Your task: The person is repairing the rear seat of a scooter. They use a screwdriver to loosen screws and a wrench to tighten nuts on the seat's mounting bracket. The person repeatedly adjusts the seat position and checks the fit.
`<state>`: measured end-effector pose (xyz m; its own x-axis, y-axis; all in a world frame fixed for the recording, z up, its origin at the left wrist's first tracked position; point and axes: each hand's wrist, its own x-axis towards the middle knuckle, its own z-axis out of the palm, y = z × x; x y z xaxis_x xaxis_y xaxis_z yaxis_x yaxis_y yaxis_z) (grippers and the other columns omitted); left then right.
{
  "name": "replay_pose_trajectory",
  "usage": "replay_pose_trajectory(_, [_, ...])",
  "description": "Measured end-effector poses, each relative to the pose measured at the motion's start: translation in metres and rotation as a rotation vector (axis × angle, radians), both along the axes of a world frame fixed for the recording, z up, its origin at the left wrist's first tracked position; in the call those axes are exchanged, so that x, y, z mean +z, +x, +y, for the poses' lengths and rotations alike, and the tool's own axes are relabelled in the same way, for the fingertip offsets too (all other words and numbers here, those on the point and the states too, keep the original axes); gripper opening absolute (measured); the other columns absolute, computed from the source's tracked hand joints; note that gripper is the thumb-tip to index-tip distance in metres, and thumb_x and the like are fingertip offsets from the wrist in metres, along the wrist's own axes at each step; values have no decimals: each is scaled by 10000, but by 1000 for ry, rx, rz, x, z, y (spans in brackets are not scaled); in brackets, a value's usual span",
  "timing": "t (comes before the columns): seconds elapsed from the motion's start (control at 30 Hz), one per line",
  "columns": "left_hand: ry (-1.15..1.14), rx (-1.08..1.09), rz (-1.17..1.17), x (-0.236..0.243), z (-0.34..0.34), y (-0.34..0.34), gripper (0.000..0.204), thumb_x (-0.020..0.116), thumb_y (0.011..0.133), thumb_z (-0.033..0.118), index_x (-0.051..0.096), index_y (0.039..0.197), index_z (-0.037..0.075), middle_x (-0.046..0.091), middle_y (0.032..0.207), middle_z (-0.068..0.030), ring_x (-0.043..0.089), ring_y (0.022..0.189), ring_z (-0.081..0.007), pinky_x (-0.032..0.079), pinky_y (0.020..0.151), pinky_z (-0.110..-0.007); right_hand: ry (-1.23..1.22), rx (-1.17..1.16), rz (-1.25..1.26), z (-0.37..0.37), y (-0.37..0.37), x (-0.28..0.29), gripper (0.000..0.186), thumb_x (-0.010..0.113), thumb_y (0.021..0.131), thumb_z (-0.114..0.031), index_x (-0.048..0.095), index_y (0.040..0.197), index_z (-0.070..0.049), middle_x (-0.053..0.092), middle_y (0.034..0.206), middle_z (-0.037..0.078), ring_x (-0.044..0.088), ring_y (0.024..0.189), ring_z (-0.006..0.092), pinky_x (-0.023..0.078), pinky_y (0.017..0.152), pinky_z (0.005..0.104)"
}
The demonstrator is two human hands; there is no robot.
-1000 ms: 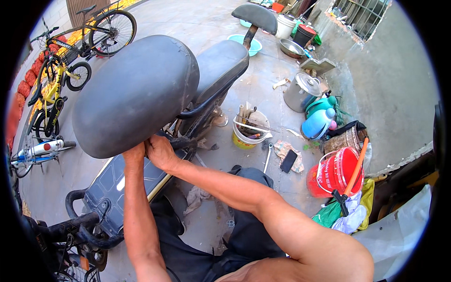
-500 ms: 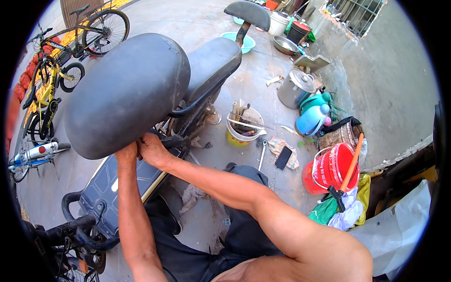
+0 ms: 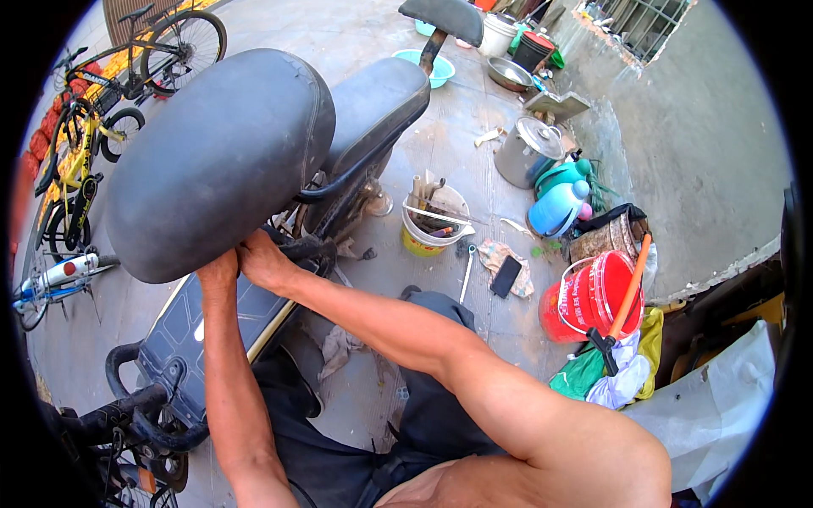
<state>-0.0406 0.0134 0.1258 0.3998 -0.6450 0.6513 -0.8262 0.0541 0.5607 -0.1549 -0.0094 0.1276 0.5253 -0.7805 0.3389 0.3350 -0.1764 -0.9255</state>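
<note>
Both hands meet under the front edge of the raised seat (image 3: 220,161) of a scooter. The left hand (image 3: 218,269) presses up against the seat; the right hand (image 3: 264,261) curls around a black part beneath it. A tool bucket (image 3: 432,222) stands near on the floor.

Raised seat (image 3: 220,161) overhead (bare floor (image 3: 381,279) right)

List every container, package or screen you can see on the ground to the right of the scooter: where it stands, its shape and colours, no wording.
Blue jug: lying beside the steel pot, white cap.
Red bucket: near the wall, tipped, white handle.
Yellow-and-white bucket: beside the scooter, full of tools.
Dark phone: flat on a rag, screen off.
</note>
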Motion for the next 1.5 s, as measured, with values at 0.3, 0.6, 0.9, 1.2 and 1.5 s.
replay_pose_trajectory(0.3, [-120,-74,104,20,4,-16,392,694,867,244,614,1170,9,646,1158,-139,601,1057,-264,448,918,-407,7,-16,-132,8,6,15,226,461,962,-72,562,1137,29,617,1110,102,531,1071,135,442,904,306])
replay_pose_trajectory(0.6, [-92,-6,42,8,5,1,400,695,860,267,619,1174,31,648,1157,-141,597,1076,-281,442,926,-417,-32,167,-50,-3,11,10,435,580,936,-52,398,1330,-27,451,1347,101,405,1235,153,377,1032,301])
replay_pose_trajectory(0.9, [26,-27,0,18,7,-8,443,680,871,291,597,1233,50,618,1231,-135,567,1139,-296,415,973,-417,-52,133,-87,-9,15,4,343,551,946,-63,485,1277,0,500,1317,122,408,1229,155,379,1025,312])
replay_pose_trajectory(1.2, [44,-8,-9,20,10,-8,389,658,876,283,625,1162,21,645,1150,-157,590,1077,-307,422,938,-429,113,125,88,-5,-12,17,171,458,970,-82,593,961,23,586,774,14,515,685,75,446,560,291])
replay_pose_trajectory(1.5, [90,-49,26,31,13,-14,243,654,854,209,673,1003,19,686,917,-132,633,869,-303,468,805,-426,150,40,123,-4,-34,23,375,493,987,-278,586,796,32,566,598,64,559,537,139,454,527,305])
